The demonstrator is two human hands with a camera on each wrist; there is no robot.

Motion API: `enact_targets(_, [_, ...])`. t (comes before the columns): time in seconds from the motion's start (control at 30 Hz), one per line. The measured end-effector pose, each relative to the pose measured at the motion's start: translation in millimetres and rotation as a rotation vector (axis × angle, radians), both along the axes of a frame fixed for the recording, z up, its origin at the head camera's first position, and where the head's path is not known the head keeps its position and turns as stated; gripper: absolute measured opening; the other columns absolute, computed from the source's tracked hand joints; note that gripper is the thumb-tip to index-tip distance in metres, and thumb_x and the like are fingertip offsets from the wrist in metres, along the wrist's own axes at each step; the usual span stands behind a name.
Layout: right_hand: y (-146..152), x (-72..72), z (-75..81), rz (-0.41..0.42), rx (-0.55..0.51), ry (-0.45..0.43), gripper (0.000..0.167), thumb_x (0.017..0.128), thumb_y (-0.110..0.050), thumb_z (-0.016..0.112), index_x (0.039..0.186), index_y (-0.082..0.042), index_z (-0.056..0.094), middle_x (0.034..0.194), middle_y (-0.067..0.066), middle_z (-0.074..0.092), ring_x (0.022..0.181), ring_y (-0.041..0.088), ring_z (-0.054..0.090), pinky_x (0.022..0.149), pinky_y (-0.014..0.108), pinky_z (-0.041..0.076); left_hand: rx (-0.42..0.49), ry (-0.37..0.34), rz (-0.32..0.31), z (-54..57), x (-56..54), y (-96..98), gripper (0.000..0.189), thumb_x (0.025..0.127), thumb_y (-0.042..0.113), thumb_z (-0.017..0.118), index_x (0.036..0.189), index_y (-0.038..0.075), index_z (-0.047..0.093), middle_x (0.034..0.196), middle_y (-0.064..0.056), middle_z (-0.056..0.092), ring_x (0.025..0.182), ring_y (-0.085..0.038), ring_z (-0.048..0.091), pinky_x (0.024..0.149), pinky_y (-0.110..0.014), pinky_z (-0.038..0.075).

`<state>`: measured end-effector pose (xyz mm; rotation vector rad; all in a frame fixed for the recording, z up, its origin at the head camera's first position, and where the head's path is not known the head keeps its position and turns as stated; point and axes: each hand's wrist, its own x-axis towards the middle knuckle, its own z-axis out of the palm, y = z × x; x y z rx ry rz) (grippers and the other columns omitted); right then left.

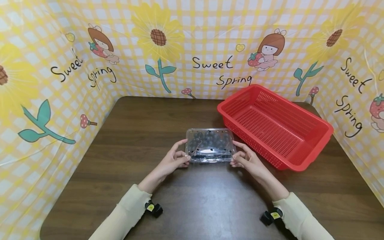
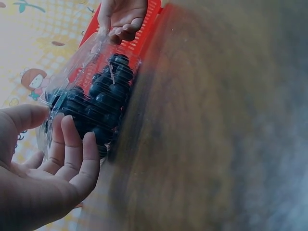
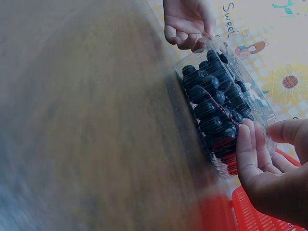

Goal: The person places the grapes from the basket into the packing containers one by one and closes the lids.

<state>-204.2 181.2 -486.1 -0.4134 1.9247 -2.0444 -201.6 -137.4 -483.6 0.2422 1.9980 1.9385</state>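
A clear plastic clamshell box (image 1: pixel 211 145) of dark grapes (image 3: pixel 211 103) sits between my two hands on the brown table. The lid lies over the grapes, and a thin reddish stem shows among them through the front wall. At the box's left end, my left hand (image 1: pixel 174 159) pinches the rim, thumb in front and fingers around the corner. My right hand (image 1: pixel 247 160) pinches the rim at the right end in the same way. In the left wrist view, the left fingertips (image 2: pixel 67 120) lie along the side of the box.
A red perforated plastic basket (image 1: pixel 276 128) stands at the back right, its near wall just behind and right of the box. The brown table (image 1: pixel 135 130) ends at a yellow checked cloth (image 1: pixel 207 40) that hangs at the back and both sides.
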Motion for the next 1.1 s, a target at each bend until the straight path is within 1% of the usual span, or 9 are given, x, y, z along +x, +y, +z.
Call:
enact_targets(0.1, [-0.1,0.3,0.3,0.0,0.002,0.0,0.057,0.094,-0.004,0.052,0.143,-0.002,0.024,0.084,0.006,0.061,0.079,0.02,0.065,0.076,0.034,0.056,0.005,0.002,0.003,-0.5,-0.2,0.0,0.065,0.089,0.008,0.061,0.141,0.028,0.028,0.088,-0.008,0.058,0.081,-0.03,0.061,0.079,-0.042,0.054])
enact_targets(0.3, [-0.4,0.2,-0.5,0.0,-0.004,0.0,0.057,0.094,-0.004,0.052,0.143,-0.001,0.023,0.084,0.006,0.061,0.078,0.019,0.065,0.076,0.035,0.056,0.016,-0.001,0.008,-1.3,-1.2,0.6,0.065,0.088,0.006,0.061,0.141,0.027,0.028,0.086,-0.007,0.059,0.08,-0.03,0.062,0.078,-0.042,0.054])
enact_targets(0.57, [-0.2,0.2,-1.5,-0.005,-0.003,0.001,0.057,0.094,-0.004,0.052,0.143,-0.002,0.024,0.084,0.006,0.061,0.078,0.019,0.065,0.076,0.036,0.056,0.021,-0.007,0.012,0.7,-1.5,0.7,0.066,0.087,0.005,0.062,0.141,0.023,0.029,0.081,-0.004,0.057,0.075,-0.021,0.061,0.077,-0.038,0.055])
enact_targets(0.67, [-0.2,0.3,-1.8,-0.006,-0.003,0.0,0.057,0.094,-0.004,0.052,0.143,-0.002,0.024,0.084,0.006,0.061,0.078,0.019,0.065,0.076,0.036,0.056,0.026,-0.002,0.013,1.2,-1.3,0.9,0.066,0.087,0.004,0.062,0.142,0.02,0.028,0.08,-0.004,0.057,0.074,-0.019,0.061,0.078,-0.039,0.054])
enact_targets(0.8, [-0.3,0.7,-1.8,-0.006,-0.001,0.004,0.057,0.094,-0.004,0.052,0.143,-0.002,0.023,0.084,0.006,0.061,0.079,0.02,0.065,0.076,0.034,0.056,0.032,0.006,0.015,2.2,-1.1,1.2,0.066,0.087,0.001,0.061,0.142,0.017,0.028,0.08,-0.004,0.057,0.074,-0.019,0.062,0.08,-0.042,0.054])
enact_targets(1.1, [-0.9,1.3,-1.5,-0.014,-0.003,0.03,0.057,0.093,-0.002,0.053,0.142,0.0,0.025,0.083,0.008,0.061,0.078,0.021,0.065,0.075,0.035,0.056,0.046,0.014,0.023,2.7,-1.0,2.0,0.066,0.086,-0.002,0.06,0.141,0.016,0.029,0.079,-0.005,0.057,0.072,-0.017,0.062,0.081,-0.045,0.053])
